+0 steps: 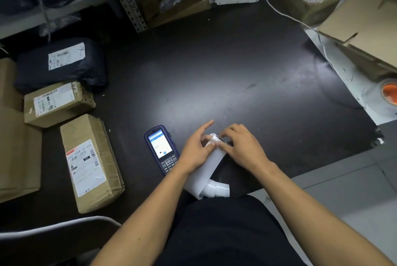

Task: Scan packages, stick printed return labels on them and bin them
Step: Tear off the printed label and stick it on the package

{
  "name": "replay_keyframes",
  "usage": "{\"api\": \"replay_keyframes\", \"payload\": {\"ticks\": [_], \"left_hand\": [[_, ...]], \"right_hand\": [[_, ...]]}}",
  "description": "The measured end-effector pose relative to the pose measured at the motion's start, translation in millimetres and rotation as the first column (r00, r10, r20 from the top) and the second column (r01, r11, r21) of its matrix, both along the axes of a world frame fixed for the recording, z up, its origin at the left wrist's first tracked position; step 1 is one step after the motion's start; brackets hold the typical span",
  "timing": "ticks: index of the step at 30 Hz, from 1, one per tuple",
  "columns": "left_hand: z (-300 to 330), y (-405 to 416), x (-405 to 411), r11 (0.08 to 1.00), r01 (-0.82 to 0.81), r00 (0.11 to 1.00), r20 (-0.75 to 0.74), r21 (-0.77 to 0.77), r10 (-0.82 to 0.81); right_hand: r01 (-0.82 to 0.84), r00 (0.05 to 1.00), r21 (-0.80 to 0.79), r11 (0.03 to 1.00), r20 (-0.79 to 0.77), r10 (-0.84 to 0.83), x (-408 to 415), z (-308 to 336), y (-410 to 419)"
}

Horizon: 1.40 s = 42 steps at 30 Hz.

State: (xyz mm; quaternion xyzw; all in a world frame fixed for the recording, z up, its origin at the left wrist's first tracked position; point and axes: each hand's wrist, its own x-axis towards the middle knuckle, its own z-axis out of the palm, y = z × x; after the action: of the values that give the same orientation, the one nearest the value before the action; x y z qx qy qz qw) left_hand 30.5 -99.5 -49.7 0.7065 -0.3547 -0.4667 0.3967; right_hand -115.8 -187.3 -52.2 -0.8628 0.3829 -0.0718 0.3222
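Observation:
A white strip of printed labels (209, 171) runs from between my hands down to a curled end near my lap. My left hand (196, 149) pinches the strip's upper end, index finger stretched out. My right hand (241, 147) grips the same end from the right, where black print shows. A blue handheld scanner (162, 149) lies face up on the dark mat just left of my left hand, its screen lit. Three packages lie at the left: a long brown box (92, 163), a smaller brown box (57, 103) and a black poly bag (61, 63), each with a white label.
A black mat (214, 67) covers the floor ahead. Metal shelving (129, 1) and cardboard boxes stand at the back. A large open carton (365, 27) and an orange tape roll (390, 91) sit at the right. A white cable (279, 12) trails from a power strip.

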Motion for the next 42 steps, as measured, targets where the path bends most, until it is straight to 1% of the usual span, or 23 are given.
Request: {"api": "replay_keyframes", "payload": {"ticks": [3, 5, 9, 12, 14, 17, 20, 24, 26, 28, 30, 33, 34, 35, 36, 37, 39, 41, 42], "left_hand": [[1, 0, 1, 0.999, 0.035, 0.999, -0.016, 0.007, -0.035], [4, 0, 0, 0.998, 0.054, 0.998, -0.029, 0.013, -0.054], [7, 0, -3, 0.995, 0.094, 0.996, 0.007, 0.028, -0.094], [8, 0, -4, 0.996, 0.089, 0.996, 0.030, 0.029, -0.089], [7, 1, -2, 0.998, 0.062, 0.997, 0.046, 0.034, -0.063], [7, 2, -2, 0.998, 0.044, 0.997, 0.055, 0.040, -0.046], [7, 2, -5, 0.999, 0.039, 0.998, 0.045, 0.035, -0.041], [11, 2, -9, 0.999, 0.032, 0.998, 0.050, 0.034, -0.034], [14, 1, -9, 0.999, 0.027, 0.998, 0.054, 0.036, -0.029], [15, 0, -9, 0.999, 0.026, 0.997, 0.073, 0.030, -0.028], [11, 0, -7, 0.999, 0.019, 0.997, 0.073, 0.039, -0.022], [6, 2, -4, 0.997, -0.006, 0.996, 0.089, 0.079, -0.001], [6, 3, -4, 0.996, -0.023, 0.997, 0.080, 0.092, 0.016], [7, 3, -4, 0.994, -0.046, 0.997, 0.064, 0.100, 0.040], [9, 4, -5, 0.992, -0.071, 0.996, 0.063, 0.103, 0.065], [11, 4, -4, 0.991, -0.096, 0.992, 0.089, 0.094, 0.088], [18, 5, -1, 0.990, -0.130, 0.970, 0.214, 0.054, 0.116], [27, 7, 3, 0.984, -0.179, 0.938, 0.303, 0.008, 0.168], [32, 9, 4, 0.975, -0.220, 0.926, 0.311, -0.020, 0.215]], "right_hand": [[-0.104, 0.992, -0.049, 0.993, -0.071, 0.101, -1, 3, -9], [-0.144, 0.984, -0.043, 0.989, -0.110, 0.138, -1, 7, -13], [-0.198, 0.963, 0.006, 0.980, -0.183, 0.196, 1, 12, -18], [-0.143, 0.980, 0.098, 0.985, -0.125, 0.155, 0, 16, -20], [-0.052, 0.995, 0.144, 0.988, -0.079, 0.064, -3, 18, -22], [0.047, 0.997, 0.129, 0.991, -0.060, -0.039, -8, 19, -25], [0.049, 0.998, 0.148, 0.988, -0.045, -0.043, -6, 18, -20], [0.044, 0.990, 0.151, 0.988, -0.139, -0.023, -2, 18, -13], [0.053, 0.989, 0.164, 0.985, -0.142, -0.029, -1, 19, -12], [0.124, 0.991, 0.209, 0.970, -0.080, -0.110, -2, 21, -12], [0.280, 0.958, 0.273, 0.920, -0.022, -0.285, -6, 24, -17], [0.510, 0.836, 0.315, 0.800, 0.037, -0.547, -18, 28, -28], [0.560, 0.795, 0.297, 0.773, 0.067, -0.602, -21, 30, -30], [0.585, 0.774, 0.253, 0.771, 0.111, -0.623, -22, 32, -30], [0.576, 0.780, 0.196, 0.794, 0.161, -0.605, -21, 34, -28], [0.536, 0.805, 0.148, 0.831, 0.205, -0.556, -17, 37, -24], [0.410, 0.870, 0.086, 0.908, 0.262, -0.418, -4, 41, -14], [0.321, 0.903, 0.033, 0.947, 0.290, -0.316, 11, 41, -2], [0.307, 0.907, -0.011, 0.952, 0.308, -0.289, 18, 40, 3]]}}
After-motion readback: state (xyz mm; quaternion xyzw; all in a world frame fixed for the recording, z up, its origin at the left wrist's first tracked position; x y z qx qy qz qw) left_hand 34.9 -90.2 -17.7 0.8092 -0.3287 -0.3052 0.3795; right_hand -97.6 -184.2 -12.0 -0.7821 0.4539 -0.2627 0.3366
